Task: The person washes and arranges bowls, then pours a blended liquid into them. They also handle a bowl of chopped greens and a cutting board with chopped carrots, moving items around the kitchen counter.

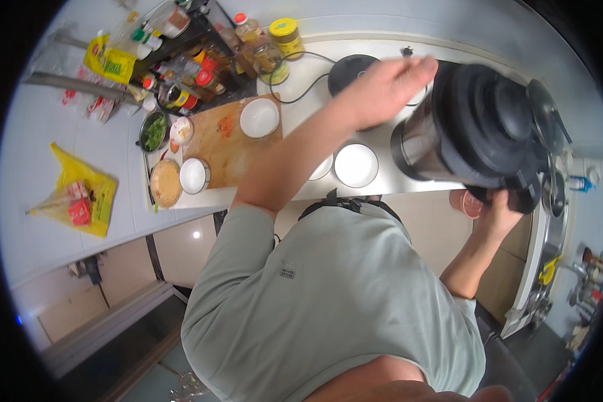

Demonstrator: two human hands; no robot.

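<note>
My right hand (502, 216) grips the black handle of a large jug (427, 145) with a black lid and a shiny metallic side. The jug is tilted above the right part of the counter, close to the camera. My left hand (394, 90) is stretched across to the jug's far side, slightly blurred. Its fingertips end by the jug's edge, and contact cannot be made out. Under that hand, a round black base (352, 73) with a cord is partly hidden. A white bowl (357, 166) sits just left of the jug, and a second bowl (321, 168) is partly covered by my forearm.
A wooden cutting board (216, 156) bears chopped orange pieces (225, 125) and a white bowl (259, 118). Leafy greens (155, 131) fill a dark pot at left. Bottles and jars (196, 75) crowd the back corner. A pan (545, 113) lies beyond the jug.
</note>
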